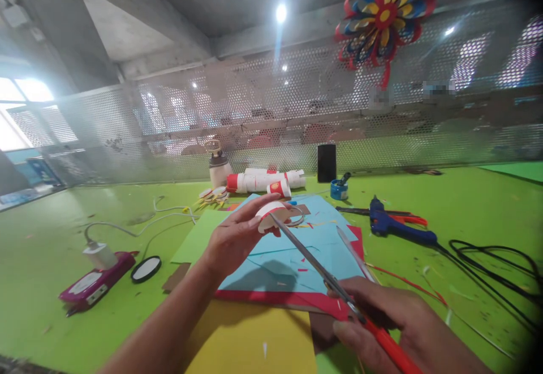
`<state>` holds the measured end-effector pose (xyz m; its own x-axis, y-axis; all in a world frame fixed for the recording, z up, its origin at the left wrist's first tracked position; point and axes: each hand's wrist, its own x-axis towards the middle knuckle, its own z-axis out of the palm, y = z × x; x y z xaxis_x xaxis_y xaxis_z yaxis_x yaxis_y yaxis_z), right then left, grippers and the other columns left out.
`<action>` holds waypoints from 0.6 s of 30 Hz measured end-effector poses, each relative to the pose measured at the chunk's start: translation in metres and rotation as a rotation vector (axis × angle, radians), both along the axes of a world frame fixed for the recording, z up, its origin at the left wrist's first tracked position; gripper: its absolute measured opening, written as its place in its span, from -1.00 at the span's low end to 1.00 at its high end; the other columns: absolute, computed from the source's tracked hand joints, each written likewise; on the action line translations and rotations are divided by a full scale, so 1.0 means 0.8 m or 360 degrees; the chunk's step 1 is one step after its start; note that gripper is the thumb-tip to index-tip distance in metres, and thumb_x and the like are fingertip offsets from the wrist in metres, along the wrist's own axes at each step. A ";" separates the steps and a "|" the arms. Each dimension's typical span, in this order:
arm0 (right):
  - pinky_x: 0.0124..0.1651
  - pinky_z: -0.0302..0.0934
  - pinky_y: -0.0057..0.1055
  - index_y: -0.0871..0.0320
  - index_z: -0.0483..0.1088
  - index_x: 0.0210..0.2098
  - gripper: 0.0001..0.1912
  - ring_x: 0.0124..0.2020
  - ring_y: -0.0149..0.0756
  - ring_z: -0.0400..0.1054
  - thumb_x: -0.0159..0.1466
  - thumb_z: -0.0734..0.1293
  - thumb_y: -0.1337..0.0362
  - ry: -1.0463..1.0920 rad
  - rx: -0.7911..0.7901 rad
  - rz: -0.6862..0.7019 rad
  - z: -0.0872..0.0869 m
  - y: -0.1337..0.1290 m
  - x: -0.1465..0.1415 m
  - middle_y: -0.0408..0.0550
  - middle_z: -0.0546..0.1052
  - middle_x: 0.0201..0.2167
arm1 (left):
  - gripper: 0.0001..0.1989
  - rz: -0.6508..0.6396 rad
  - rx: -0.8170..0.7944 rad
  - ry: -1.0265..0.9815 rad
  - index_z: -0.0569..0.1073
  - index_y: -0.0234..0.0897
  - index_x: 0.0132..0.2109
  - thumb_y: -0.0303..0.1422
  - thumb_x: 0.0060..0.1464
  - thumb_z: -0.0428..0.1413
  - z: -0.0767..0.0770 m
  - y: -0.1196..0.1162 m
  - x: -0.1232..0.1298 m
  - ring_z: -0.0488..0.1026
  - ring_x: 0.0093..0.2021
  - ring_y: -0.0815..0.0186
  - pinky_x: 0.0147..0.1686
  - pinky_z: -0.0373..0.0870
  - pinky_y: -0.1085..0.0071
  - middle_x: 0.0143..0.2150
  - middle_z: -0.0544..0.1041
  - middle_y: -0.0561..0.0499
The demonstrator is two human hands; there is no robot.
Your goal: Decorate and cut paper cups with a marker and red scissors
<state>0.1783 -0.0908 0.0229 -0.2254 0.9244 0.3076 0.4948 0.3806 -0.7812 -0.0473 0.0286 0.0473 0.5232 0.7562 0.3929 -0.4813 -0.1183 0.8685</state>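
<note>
My left hand (231, 241) grips a small white paper piece with a red edge (271, 215), above the light blue paper (331, 249). In my right hand (382, 312) are long scissors with red handles (311, 261). One blade reaches up to the white piece and its tip touches or overlaps it; the other blade points up and to the right, apart from it. Small red and yellow scraps lie on the blue paper. Under the hands are red, yellow (250, 340) and green sheets.
A blue glue gun (396, 224) with a black cable lies at the right. At the left are a purple power strip (99, 283) and a round black-rimmed disc (146, 269). Stacked paper cups (267, 181), a spray bottle (219, 164) and a black phone-like object (326, 163) stand behind.
</note>
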 end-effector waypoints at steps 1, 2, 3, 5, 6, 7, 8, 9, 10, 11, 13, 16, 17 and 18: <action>-0.47 0.30 -0.44 0.05 0.54 -0.36 -0.64 -0.52 -0.29 0.37 0.28 0.25 -0.03 0.0008 0.0010 -0.0005 0.000 0.000 0.000 -0.10 0.51 -0.55 | -0.58 0.0004 0.0008 0.0014 0.52 -0.28 0.10 -0.36 0.07 0.17 0.000 0.000 0.000 0.44 -0.01 0.09 -0.13 0.34 0.32 0.08 0.54 -0.17; -0.47 0.30 -0.44 0.05 0.54 -0.36 -0.65 -0.53 -0.29 0.37 0.27 0.25 -0.04 0.0011 0.0022 -0.0007 0.000 0.000 0.000 -0.10 0.51 -0.55 | -0.59 0.0006 0.0019 0.0027 0.53 -0.30 0.09 -0.35 0.08 0.16 0.000 0.000 0.000 0.44 -0.01 0.08 -0.11 0.34 0.31 0.08 0.54 -0.18; -0.46 0.30 -0.43 0.04 0.54 -0.35 -0.65 -0.52 -0.28 0.38 0.28 0.25 -0.04 0.0008 0.0035 -0.0006 0.000 0.000 0.000 -0.11 0.51 -0.56 | -0.60 0.0008 0.0032 0.0036 0.53 -0.31 0.09 -0.35 0.08 0.16 0.000 0.000 0.000 0.43 -0.01 0.08 -0.10 0.33 0.30 0.09 0.53 -0.19; -0.43 0.32 -0.43 0.04 0.54 -0.35 -0.65 -0.51 -0.28 0.39 0.29 0.23 -0.02 0.0002 0.0052 0.0000 0.000 0.001 -0.001 -0.11 0.51 -0.55 | -0.61 0.0014 0.0057 0.0033 0.54 -0.32 0.08 -0.35 0.09 0.16 -0.001 0.000 0.001 0.42 -0.01 0.09 -0.09 0.33 0.30 0.07 0.53 -0.19; -0.41 0.33 -0.42 0.05 0.54 -0.35 -0.64 -0.50 -0.28 0.40 0.29 0.23 -0.01 0.0002 0.0057 0.0002 0.000 0.001 -0.001 -0.10 0.52 -0.54 | -0.61 0.0022 0.0062 0.0029 0.54 -0.33 0.07 -0.35 0.09 0.16 -0.001 0.000 0.001 0.42 -0.02 0.10 -0.09 0.33 0.31 0.07 0.53 -0.20; -0.40 0.34 -0.42 0.05 0.54 -0.35 -0.64 -0.49 -0.27 0.41 0.30 0.23 -0.01 0.0004 0.0058 0.0005 0.000 0.001 -0.001 -0.10 0.52 -0.53 | -0.61 0.0035 0.0063 0.0027 0.54 -0.33 0.07 -0.34 0.08 0.16 -0.001 0.000 0.001 0.42 -0.02 0.10 -0.09 0.33 0.31 0.07 0.53 -0.20; -0.39 0.34 -0.41 0.06 0.54 -0.36 -0.64 -0.48 -0.27 0.41 0.30 0.23 -0.02 0.0003 0.0056 0.0008 0.000 0.001 -0.001 -0.10 0.52 -0.53 | -0.61 0.0049 0.0062 0.0026 0.55 -0.32 0.06 -0.34 0.08 0.16 -0.001 -0.001 0.001 0.42 -0.03 0.10 -0.10 0.33 0.31 0.07 0.53 -0.20; -0.39 0.35 -0.41 0.07 0.54 -0.37 -0.63 -0.48 -0.27 0.41 0.30 0.23 -0.02 -0.0001 0.0054 0.0011 0.000 0.001 -0.001 -0.10 0.52 -0.53 | -0.61 0.0059 0.0061 0.0028 0.55 -0.32 0.06 -0.34 0.09 0.16 -0.001 -0.001 0.002 0.42 -0.03 0.10 -0.10 0.33 0.31 0.07 0.53 -0.20; -0.39 0.35 -0.41 0.07 0.54 -0.37 -0.62 -0.49 -0.28 0.41 0.30 0.23 -0.03 -0.0007 0.0055 0.0010 0.000 0.001 -0.001 -0.11 0.51 -0.54 | -0.61 0.0064 0.0058 0.0035 0.55 -0.32 0.07 -0.34 0.09 0.16 -0.001 -0.001 0.002 0.42 -0.03 0.10 -0.10 0.33 0.30 0.08 0.52 -0.20; -0.41 0.34 -0.42 0.06 0.54 -0.37 -0.63 -0.51 -0.28 0.40 0.29 0.23 -0.03 -0.0016 0.0060 -0.0001 -0.001 0.001 -0.001 -0.12 0.50 -0.55 | -0.61 0.0066 0.0053 0.0041 0.54 -0.32 0.07 -0.35 0.09 0.16 -0.001 -0.001 0.002 0.42 -0.03 0.10 -0.10 0.33 0.29 0.09 0.52 -0.21; -0.45 0.32 -0.44 0.05 0.54 -0.38 -0.64 -0.53 -0.30 0.39 0.28 0.24 -0.02 -0.0033 0.0083 -0.0050 -0.001 0.001 -0.001 -0.13 0.50 -0.57 | -0.61 0.0065 0.0049 0.0042 0.54 -0.32 0.07 -0.35 0.09 0.16 -0.001 -0.001 0.002 0.42 -0.03 0.10 -0.10 0.32 0.29 0.09 0.51 -0.21; -0.51 0.28 -0.46 0.04 0.54 -0.36 -0.68 -0.54 -0.29 0.39 0.26 0.27 -0.01 -0.0065 0.0130 -0.0140 -0.001 -0.001 -0.002 -0.13 0.51 -0.58 | -0.61 0.0058 0.0064 0.0034 0.55 -0.32 0.07 -0.35 0.08 0.17 -0.001 0.000 0.000 0.42 -0.02 0.10 -0.10 0.32 0.30 0.10 0.52 -0.21; -0.52 0.27 -0.47 0.04 0.54 -0.36 -0.69 -0.54 -0.29 0.39 0.26 0.27 0.00 -0.0077 0.0140 -0.0151 0.000 -0.001 -0.002 -0.13 0.51 -0.58 | -0.61 0.0054 0.0076 0.0034 0.55 -0.32 0.07 -0.35 0.08 0.16 -0.001 0.000 0.000 0.41 -0.02 0.10 -0.09 0.31 0.30 0.10 0.52 -0.21; -0.52 0.27 -0.47 0.04 0.54 -0.36 -0.70 -0.54 -0.29 0.39 0.25 0.28 0.01 -0.0087 0.0146 -0.0151 0.000 -0.001 -0.002 -0.13 0.52 -0.58 | -0.61 0.0050 0.0092 0.0037 0.55 -0.32 0.07 -0.35 0.09 0.16 -0.001 0.001 0.000 0.41 -0.01 0.11 -0.08 0.31 0.31 0.10 0.52 -0.20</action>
